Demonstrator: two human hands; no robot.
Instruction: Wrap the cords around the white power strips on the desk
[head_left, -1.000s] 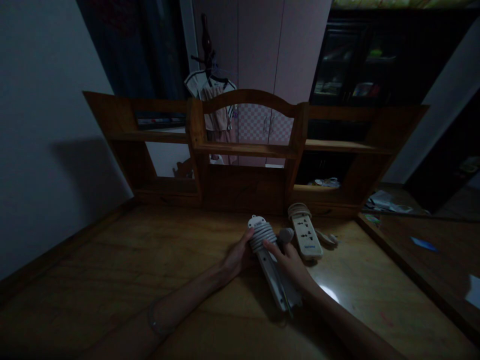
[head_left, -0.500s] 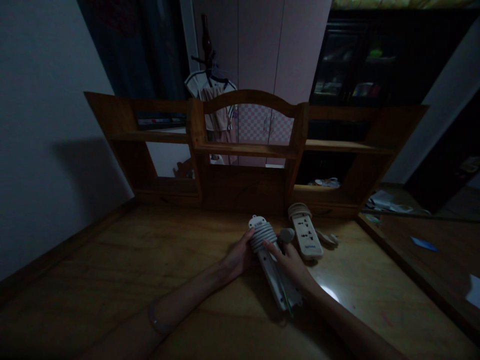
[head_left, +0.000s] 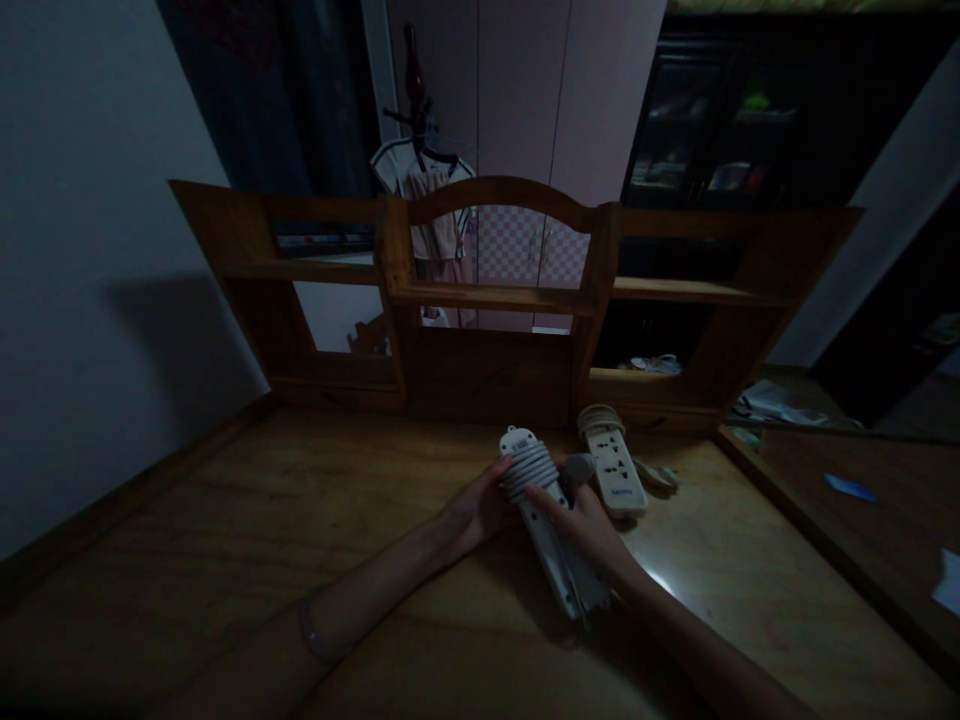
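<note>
Both my hands hold a white power strip (head_left: 551,560), tilted with its screwed underside up. Its grey cord (head_left: 533,468) is wound in several turns round the far end. My left hand (head_left: 484,505) grips the left side by the coil, fingers partly hidden beneath. With the thumb on the coil's lower edge, my right hand (head_left: 581,525) closes round the right side. The cord's plug (head_left: 580,467) sticks out beside my right hand. A thin greenish strand hangs near the lower end. Just beyond lies a second power strip (head_left: 616,475), sockets up, its cord coiled at the far end.
The plug (head_left: 660,475) of the second strip lies to its right on the wooden desk (head_left: 300,500). A wooden shelf unit (head_left: 487,295) stands along the desk's back edge. To the right, a lower brown surface (head_left: 840,530) carries a blue card (head_left: 849,488).
The power strip in my hands has shifted very slightly, and both hands keep their grip on it. The second power strip stays where it was.
</note>
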